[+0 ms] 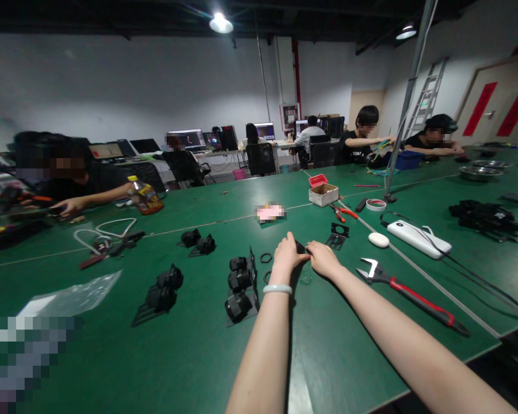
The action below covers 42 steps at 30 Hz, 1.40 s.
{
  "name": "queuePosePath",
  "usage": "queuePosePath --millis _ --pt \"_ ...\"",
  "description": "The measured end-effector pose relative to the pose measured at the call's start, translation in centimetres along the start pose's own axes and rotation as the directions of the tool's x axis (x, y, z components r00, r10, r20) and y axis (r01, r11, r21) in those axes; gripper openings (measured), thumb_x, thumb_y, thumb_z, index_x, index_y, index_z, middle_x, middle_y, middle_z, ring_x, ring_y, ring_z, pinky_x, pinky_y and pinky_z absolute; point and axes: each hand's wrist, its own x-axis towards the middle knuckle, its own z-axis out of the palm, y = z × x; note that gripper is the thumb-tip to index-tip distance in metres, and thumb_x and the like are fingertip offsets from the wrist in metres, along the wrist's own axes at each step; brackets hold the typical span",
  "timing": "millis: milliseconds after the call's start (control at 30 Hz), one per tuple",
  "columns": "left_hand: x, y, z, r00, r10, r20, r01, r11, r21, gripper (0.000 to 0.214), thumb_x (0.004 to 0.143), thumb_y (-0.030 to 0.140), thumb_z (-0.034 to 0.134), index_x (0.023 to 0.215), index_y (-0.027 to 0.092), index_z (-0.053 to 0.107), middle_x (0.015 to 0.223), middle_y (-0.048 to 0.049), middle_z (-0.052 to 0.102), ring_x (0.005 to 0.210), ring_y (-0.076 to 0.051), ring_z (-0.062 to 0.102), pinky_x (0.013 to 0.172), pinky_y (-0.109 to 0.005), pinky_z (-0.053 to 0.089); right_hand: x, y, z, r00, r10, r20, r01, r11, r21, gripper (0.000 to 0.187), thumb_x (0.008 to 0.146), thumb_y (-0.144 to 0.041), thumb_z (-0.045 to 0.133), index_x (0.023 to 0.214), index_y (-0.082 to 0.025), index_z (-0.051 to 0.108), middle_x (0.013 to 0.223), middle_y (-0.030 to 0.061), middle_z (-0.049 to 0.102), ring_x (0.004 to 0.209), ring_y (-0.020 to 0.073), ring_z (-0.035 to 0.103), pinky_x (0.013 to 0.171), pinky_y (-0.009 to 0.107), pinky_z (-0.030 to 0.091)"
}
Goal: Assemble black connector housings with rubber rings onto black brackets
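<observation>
My left hand [286, 254], with a pale bangle at its wrist, and my right hand [323, 259] meet over the green table [336, 362]. Both are closed on a small black part [300, 247], mostly hidden by the fingers. Left of them lie a black ring nut [266, 258] and another partly behind my wrist. Beside these is a black bracket [253, 270] with several black threaded fittings [238, 306]. A black bracket with a round hole [339, 231] stands just beyond my right hand.
Right of my forearm lies a red-handled adjustable wrench [423, 302], near a white mouse [379, 240] and a white power strip [418, 238]. Pliers [343, 213] and a small box [323, 194] are farther back. More black fittings [162, 287] lie left. Several people work around.
</observation>
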Motion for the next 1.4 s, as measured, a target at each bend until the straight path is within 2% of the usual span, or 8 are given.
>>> queuePosePath --millis 133,233,367,567,667,900,1167,1400 --pt "0.0 0.1 -0.2 1.000 -0.022 0.001 0.022 0.999 0.041 0.081 0.054 0.051 0.064 0.114 0.011 0.029 0.097 -0.0170 0.056 0.092 -0.029 0.053 0.074 -0.033 0.039 -0.1 -0.2 -0.1 1.000 -0.014 0.010 0.014 0.999 -0.045 0.039 0.072 -0.009 0.041 0.109 -0.016 0.051 0.117 0.0094 0.050 0.112 0.0213 0.040 0.093 0.035 0.029" --pt "-0.1 0.3 -0.3 1.000 -0.003 -0.019 0.005 0.997 0.075 0.074 0.058 0.050 0.061 0.113 0.011 0.031 0.100 -0.0182 0.054 0.099 -0.031 0.047 0.079 -0.035 0.036 -0.1 -0.3 -0.2 1.000 -0.028 0.013 0.028 0.997 -0.067 0.037 0.073 -0.009 0.039 0.107 -0.015 0.052 0.117 0.0094 0.050 0.113 0.0208 0.039 0.093 0.034 0.029" --pt "-0.1 0.5 -0.5 0.998 0.064 -0.004 -0.063 0.993 0.097 0.059 0.066 0.045 0.055 0.112 0.015 0.035 0.103 -0.0148 0.054 0.104 -0.030 0.041 0.082 -0.038 0.033 -0.2 -0.5 -0.3 0.999 -0.039 0.015 0.040 0.995 -0.090 0.035 0.074 -0.009 0.037 0.105 -0.014 0.054 0.117 0.0097 0.050 0.113 0.0202 0.039 0.094 0.033 0.029" --pt "0.4 0.2 -0.6 0.984 0.164 0.075 -0.171 0.981 0.095 0.059 0.065 0.032 0.056 0.118 0.017 0.036 0.111 -0.0106 0.050 0.102 -0.027 0.043 0.086 -0.032 0.032 -0.3 -0.6 -0.4 0.998 -0.049 0.025 0.052 0.993 -0.108 0.033 0.075 -0.014 0.039 0.105 -0.014 0.054 0.116 0.0104 0.050 0.113 0.0214 0.038 0.094 0.034 0.028" --pt "0.6 -0.2 -0.3 0.983 0.162 0.087 -0.171 0.980 0.105 0.047 0.068 0.025 0.051 0.113 0.018 0.042 0.107 -0.0110 0.051 0.100 -0.026 0.044 0.086 -0.032 0.032 -0.3 -0.6 -0.5 0.998 -0.051 0.035 0.055 0.992 -0.111 0.032 0.076 -0.016 0.040 0.105 -0.014 0.053 0.115 0.0101 0.051 0.113 0.0208 0.038 0.095 0.034 0.027" --pt "0.5 -0.6 0.3 0.988 0.154 0.034 -0.157 0.981 0.117 0.038 0.077 0.024 0.039 0.115 0.020 0.038 0.107 -0.0116 0.046 0.096 -0.025 0.044 0.083 -0.035 0.033 -0.4 -0.7 -0.7 0.998 -0.055 0.036 0.058 0.992 -0.112 0.031 0.078 -0.015 0.038 0.105 -0.012 0.053 0.114 0.0110 0.051 0.113 0.0207 0.038 0.095 0.035 0.027" --pt "0.2 -0.3 0.0 0.988 0.156 0.020 -0.157 0.980 0.118 0.041 0.074 0.019 0.039 0.115 0.015 0.034 0.109 -0.0139 0.043 0.097 -0.025 0.043 0.081 -0.035 0.034 -0.4 -0.9 -0.7 0.999 -0.051 0.018 0.052 0.994 -0.097 0.039 0.075 -0.013 0.039 0.113 -0.012 0.044 0.116 0.0107 0.049 0.114 0.0202 0.036 0.095 0.035 0.027" --pt "-0.4 0.4 -1.0 0.990 0.137 0.041 -0.141 0.982 0.125 0.052 0.066 0.017 0.049 0.116 0.012 0.035 0.111 -0.0164 0.044 0.102 -0.029 0.041 0.082 -0.039 0.034 -0.6 -1.0 -0.4 0.999 -0.032 0.005 0.032 0.995 -0.091 0.046 0.073 -0.013 0.037 0.118 -0.011 0.038 0.120 0.0122 0.045 0.116 0.0202 0.034 0.096 0.037 0.025"
